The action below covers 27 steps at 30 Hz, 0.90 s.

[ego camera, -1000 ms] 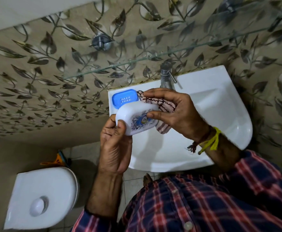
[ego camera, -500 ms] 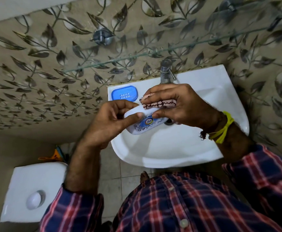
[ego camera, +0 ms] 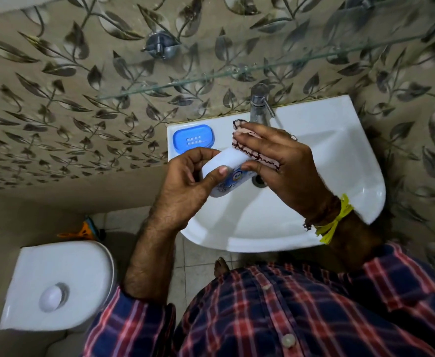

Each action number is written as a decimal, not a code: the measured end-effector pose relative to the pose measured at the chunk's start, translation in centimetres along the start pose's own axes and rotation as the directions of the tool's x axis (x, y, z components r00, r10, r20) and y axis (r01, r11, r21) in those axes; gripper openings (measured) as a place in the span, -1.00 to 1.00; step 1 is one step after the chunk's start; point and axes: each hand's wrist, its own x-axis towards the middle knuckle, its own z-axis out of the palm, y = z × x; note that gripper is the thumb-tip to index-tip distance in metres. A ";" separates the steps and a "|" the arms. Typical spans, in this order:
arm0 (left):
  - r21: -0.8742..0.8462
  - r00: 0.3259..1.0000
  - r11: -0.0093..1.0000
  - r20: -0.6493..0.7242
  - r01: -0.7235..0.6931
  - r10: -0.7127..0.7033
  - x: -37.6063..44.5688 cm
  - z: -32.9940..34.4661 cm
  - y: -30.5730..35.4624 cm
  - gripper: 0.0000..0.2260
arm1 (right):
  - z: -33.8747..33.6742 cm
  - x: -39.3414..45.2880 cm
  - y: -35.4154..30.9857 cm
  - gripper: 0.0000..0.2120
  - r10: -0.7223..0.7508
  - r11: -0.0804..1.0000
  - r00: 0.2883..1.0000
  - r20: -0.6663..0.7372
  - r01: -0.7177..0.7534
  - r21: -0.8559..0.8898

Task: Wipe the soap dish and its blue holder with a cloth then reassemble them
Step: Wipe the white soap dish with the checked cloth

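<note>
Leaf-patterned tile wall behind white ceramic washbasin [ego camera: 360, 161]. Over the bowl, left hand [ego camera: 182, 186] grips white plastic soap dish [ego camera: 224, 166], thumb across its printed label. Right hand [ego camera: 283, 163] pinches pink checked cloth [ego camera: 247, 144] against dish's right end. Blue plastic holder [ego camera: 193, 138] sits apart on basin's back-left ledge.

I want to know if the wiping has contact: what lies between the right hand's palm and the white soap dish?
In the head view, the patterned cloth lies between the right hand and the soap dish.
</note>
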 end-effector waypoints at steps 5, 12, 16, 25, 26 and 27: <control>-0.003 0.996 0.998 -0.065 -0.062 0.062 -0.5 0.1 0.5 -0.85 | 0.5 -0.7 -0.9 -0.55 0.188 0.981 0.978 -0.094 -0.182 0.070; 0.019 0.991 0.999 -0.124 -0.049 0.051 -2.2 0.3 -0.6 -0.86 | 1.3 -1.0 -2.1 -0.63 0.045 0.995 0.999 -0.005 -0.045 -0.088; -0.087 0.979 0.992 -0.193 -0.090 0.071 -3.0 0.6 -1.2 -0.84 | 1.7 -1.5 -2.0 -0.62 0.369 0.907 0.925 -0.087 -0.338 0.250; -0.212 0.996 0.976 -0.079 -0.046 0.029 -3.6 0.5 -0.9 -0.72 | 0.2 0.0 -1.4 -0.63 0.308 0.852 0.950 0.060 -0.303 0.427; -0.181 0.997 0.983 -0.076 -0.042 0.028 -3.4 0.7 -0.6 -0.68 | 0.3 -0.1 -1.6 -0.63 0.307 0.848 0.949 0.079 -0.310 0.430; -0.141 0.996 0.989 -0.081 -0.039 0.028 -3.1 0.9 -0.2 -0.66 | 0.4 -0.2 -1.9 -0.64 0.312 0.842 0.946 0.089 -0.319 0.435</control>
